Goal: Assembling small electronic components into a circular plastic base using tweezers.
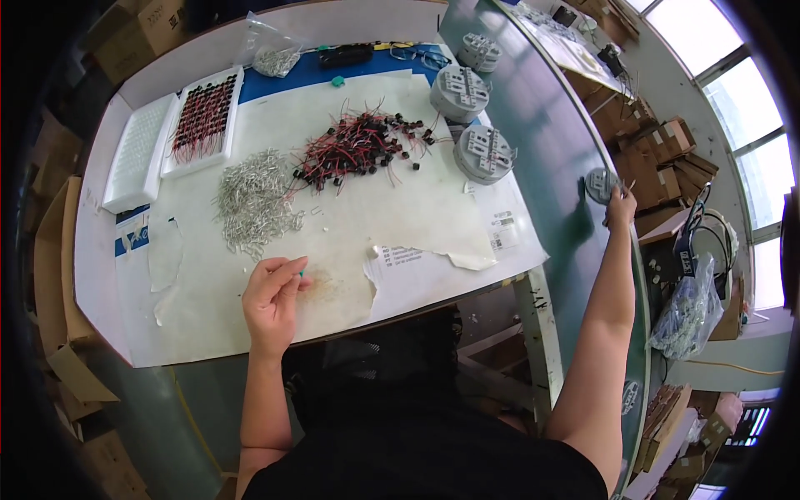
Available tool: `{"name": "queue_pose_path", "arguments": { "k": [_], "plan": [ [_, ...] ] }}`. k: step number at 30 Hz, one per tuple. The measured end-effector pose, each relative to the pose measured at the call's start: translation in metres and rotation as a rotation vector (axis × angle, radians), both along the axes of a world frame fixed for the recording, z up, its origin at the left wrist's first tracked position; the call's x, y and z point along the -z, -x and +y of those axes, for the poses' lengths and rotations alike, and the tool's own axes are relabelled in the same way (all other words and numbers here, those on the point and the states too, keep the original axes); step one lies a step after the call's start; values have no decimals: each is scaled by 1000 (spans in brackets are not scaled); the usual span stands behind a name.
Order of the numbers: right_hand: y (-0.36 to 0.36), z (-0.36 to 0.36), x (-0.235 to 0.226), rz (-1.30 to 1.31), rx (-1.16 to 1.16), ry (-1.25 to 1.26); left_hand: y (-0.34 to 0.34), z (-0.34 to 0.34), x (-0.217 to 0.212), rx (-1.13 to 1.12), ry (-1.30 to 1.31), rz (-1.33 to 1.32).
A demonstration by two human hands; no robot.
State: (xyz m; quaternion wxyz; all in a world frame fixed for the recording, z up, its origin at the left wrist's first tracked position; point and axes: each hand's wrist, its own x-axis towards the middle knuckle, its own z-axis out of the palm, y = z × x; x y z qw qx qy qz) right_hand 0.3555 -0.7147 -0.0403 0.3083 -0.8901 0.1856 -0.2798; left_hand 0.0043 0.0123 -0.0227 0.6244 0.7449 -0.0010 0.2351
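Note:
My left hand [272, 296] rests on the paper-covered table [208, 325], fingers curled round a small teal tool [300, 268]. My right hand [619, 208] is stretched far right over the dark green conveyor belt [542, 125], gripping a round grey part [598, 184] near the belt's far edge. A pile of small black parts with red and black wires [358, 150] lies in the table's middle. Beside it on the left lies a heap of small white sleeves [254, 200].
Three round grey parts [483, 153] sit along the table's right edge by the belt. A white tray of wired parts [202, 117] and an empty white tray [137, 150] stand at the left. Cardboard boxes [658, 158] lie beyond the belt.

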Motion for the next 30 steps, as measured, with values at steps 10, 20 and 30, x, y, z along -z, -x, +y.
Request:
{"name": "queue_pose_path", "arguments": {
  "k": [10, 20, 30],
  "plan": [
    [55, 311, -84, 446, -397, -9, 11, 3, 1, -28, 2, 80],
    [97, 379, -108, 88, -480, 369, 8, 4, -7, -107, -237, -64],
    [227, 522, -78, 349, -1079, 12, 11, -4, -22, 45, -566, 125]
  ]
}}
